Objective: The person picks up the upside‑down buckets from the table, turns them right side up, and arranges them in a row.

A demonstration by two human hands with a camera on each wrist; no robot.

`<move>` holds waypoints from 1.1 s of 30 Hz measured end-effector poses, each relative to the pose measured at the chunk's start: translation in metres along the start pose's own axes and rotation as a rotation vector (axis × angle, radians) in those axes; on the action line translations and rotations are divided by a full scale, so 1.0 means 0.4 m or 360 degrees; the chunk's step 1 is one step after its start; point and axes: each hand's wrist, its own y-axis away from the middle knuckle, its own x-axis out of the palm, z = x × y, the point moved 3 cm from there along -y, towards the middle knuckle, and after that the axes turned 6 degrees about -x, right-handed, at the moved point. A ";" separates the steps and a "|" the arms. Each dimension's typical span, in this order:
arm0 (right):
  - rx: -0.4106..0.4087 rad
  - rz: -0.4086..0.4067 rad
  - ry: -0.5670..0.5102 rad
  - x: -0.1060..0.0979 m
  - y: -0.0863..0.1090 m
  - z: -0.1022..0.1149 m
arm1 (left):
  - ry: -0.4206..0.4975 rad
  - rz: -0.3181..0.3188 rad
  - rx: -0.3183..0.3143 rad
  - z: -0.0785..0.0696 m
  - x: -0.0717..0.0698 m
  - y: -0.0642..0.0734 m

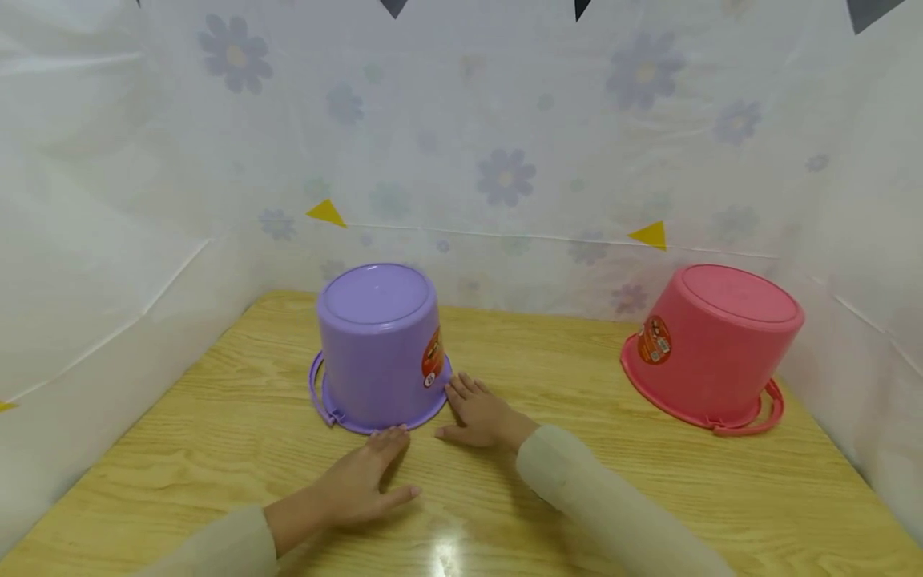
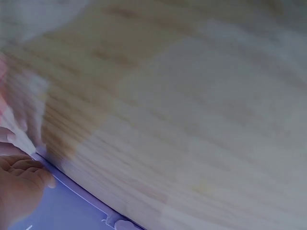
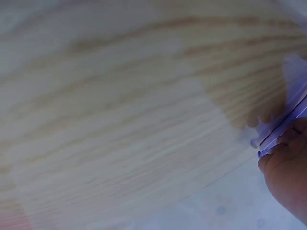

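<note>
A purple bucket stands upside down on the wooden table, left of centre, with its handle lying to the left. My left hand touches the near side of its rim with extended fingertips, thumb spread apart. At the rim's right side are the fingers of my right hand, straight, the thumb pointing left. The left wrist view has the left hand against the bucket's rim. Fingertips of the right hand meet the purple rim in the right wrist view.
A red bucket, also inverted, stands at the right of the table, its handle toward the near right. White sheeting with flowers hangs behind the table, and plain sheeting closes the left side.
</note>
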 end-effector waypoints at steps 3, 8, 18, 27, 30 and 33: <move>-0.0005 -0.0007 -0.0020 0.001 0.008 -0.004 | -0.0015 -0.0054 0.0006 0.010 -0.003 -0.005; -0.0015 -0.0019 -0.0045 0.002 0.017 -0.011 | -0.0010 -0.0090 -0.0015 0.021 -0.009 -0.012; -0.0055 -0.0050 -0.0032 0.008 0.036 -0.012 | -0.0042 -0.0085 -0.0082 0.031 -0.014 -0.013; -0.0073 -0.0074 -0.0011 0.007 0.053 -0.002 | -0.0072 -0.0131 -0.0089 0.037 -0.018 -0.013; -0.0076 -0.0075 0.0000 0.010 0.057 -0.001 | -0.0075 -0.0146 -0.0088 0.040 -0.018 -0.016; -0.0078 -0.0080 -0.0023 0.010 0.062 0.003 | -0.0087 -0.0163 -0.0076 0.045 -0.018 -0.019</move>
